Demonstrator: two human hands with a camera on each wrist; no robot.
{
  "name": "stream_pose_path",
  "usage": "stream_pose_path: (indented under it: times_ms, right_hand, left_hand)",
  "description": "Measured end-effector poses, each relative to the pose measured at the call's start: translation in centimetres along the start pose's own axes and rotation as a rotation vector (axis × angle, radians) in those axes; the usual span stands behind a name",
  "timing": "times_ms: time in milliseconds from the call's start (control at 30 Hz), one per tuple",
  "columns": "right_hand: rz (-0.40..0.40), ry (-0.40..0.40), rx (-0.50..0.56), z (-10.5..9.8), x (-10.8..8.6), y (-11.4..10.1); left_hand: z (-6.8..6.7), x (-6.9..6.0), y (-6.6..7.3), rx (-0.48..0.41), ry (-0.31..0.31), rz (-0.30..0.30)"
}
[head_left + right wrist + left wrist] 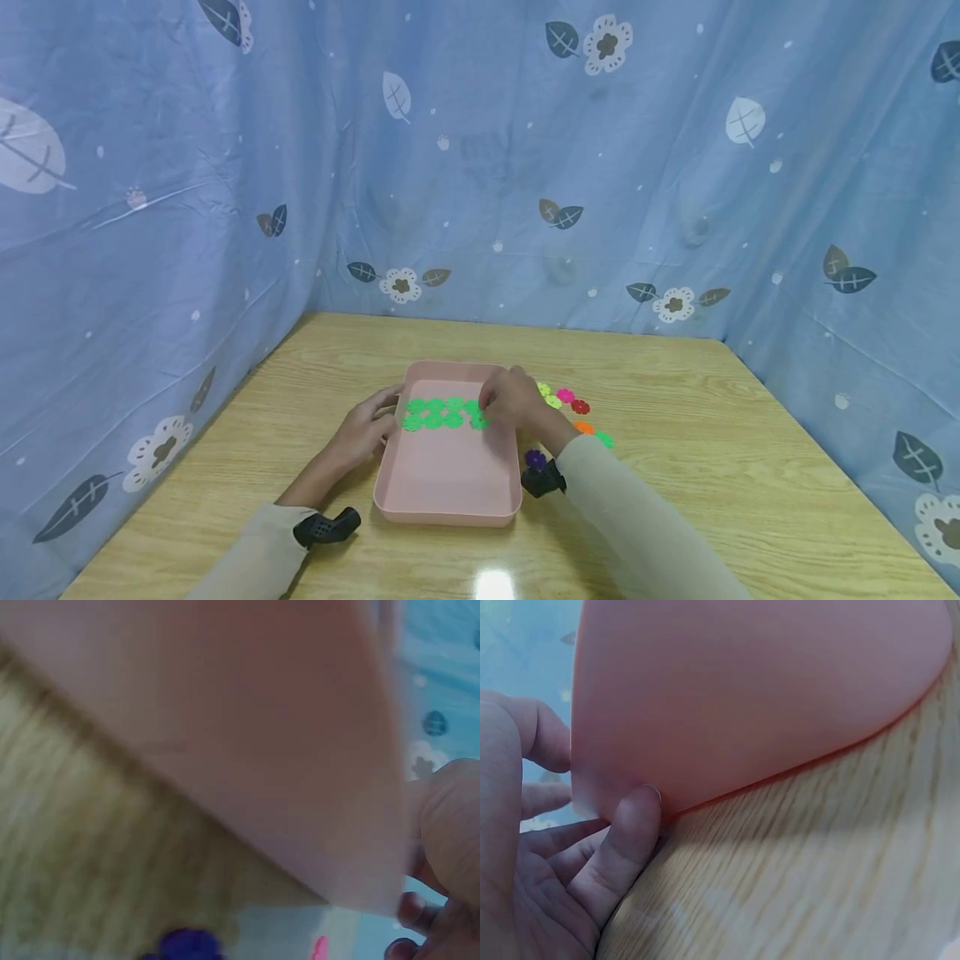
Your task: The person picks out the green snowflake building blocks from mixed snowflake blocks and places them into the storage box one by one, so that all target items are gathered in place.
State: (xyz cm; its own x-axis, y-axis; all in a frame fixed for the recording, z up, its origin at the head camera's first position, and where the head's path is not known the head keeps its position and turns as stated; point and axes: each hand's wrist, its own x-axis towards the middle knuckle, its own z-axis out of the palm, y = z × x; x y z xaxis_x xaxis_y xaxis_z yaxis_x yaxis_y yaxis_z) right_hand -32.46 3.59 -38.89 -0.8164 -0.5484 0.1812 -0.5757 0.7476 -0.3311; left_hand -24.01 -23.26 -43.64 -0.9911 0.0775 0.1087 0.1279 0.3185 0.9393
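A pink tray (450, 487) lies on the table, with green flower-shaped discs (433, 421) set in two rows inside it. Against the tray's outer left wall rests my left hand (360, 432). In the left wrist view, its thumb (634, 825) touches the pink wall near the table. My right hand (517, 402) reaches over the tray's right side, its curled fingertips on a green flower-shaped disc (478, 423) at the right end of the near row. Those fingertips partly cover the discs there. The right wrist view shows mostly the tray's outer wall (262, 750), blurred.
Right of the tray lie loose flower-shaped discs: yellow-green (553, 402), pink (566, 396), red (580, 407), orange (583, 427) and green (603, 439). A purple disc (535, 459) is close to the right wrist. A blue patterned curtain (480, 167) hangs behind the wooden table (675, 467).
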Motion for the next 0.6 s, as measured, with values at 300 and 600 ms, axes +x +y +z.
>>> stream_pose_path:
  times_ms: [300, 600]
  right_hand:
    - [-0.030, 0.014, -0.186, 0.8, 0.0, -0.5]
    - [0.023, 0.009, -0.174, 1.3, 0.1, -0.8]
  left_hand:
    - [-0.1, 0.0, -0.1, -0.001, -0.004, 0.010]
    - [-0.1, 0.2, -0.2, 0.015, -0.002, 0.005]
